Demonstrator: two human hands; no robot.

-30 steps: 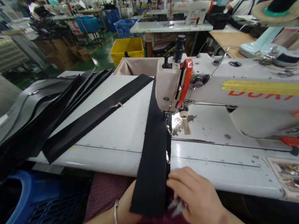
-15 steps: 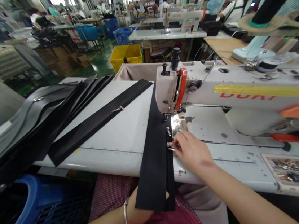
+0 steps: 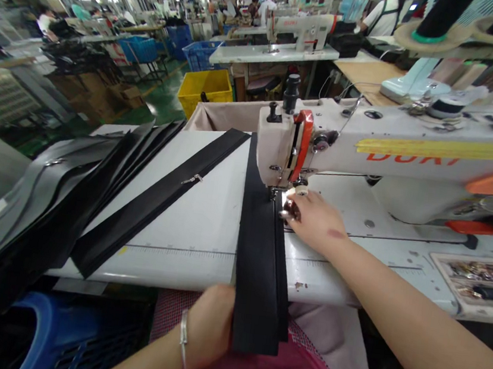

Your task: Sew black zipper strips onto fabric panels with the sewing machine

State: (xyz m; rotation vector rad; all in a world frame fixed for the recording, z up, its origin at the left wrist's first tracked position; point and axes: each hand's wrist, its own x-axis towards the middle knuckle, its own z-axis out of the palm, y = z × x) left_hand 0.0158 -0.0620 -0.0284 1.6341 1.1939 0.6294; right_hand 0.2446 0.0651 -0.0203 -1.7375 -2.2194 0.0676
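A long black strip with a zipper along its right side lies under the presser foot of a sewing machine. Its near end hangs over the table edge. At the strip's lower left edge my left hand is closed on it, the fingertips hidden behind the material. My right hand is beside the needle area, its fingers pinched at a small silver zipper pull. Another black zipper strip with a silver pull lies diagonally on the table to the left.
Stacked black and grey pieces droop over the table's left end. Below stands a blue basket. A tray of small metal parts is at the right. Beyond the table are a yellow bin and another sewing machine.
My right hand has moved away from me along the zipper, closer to the presser foot. My left hand has shifted from under the strip's near end to its left edge.
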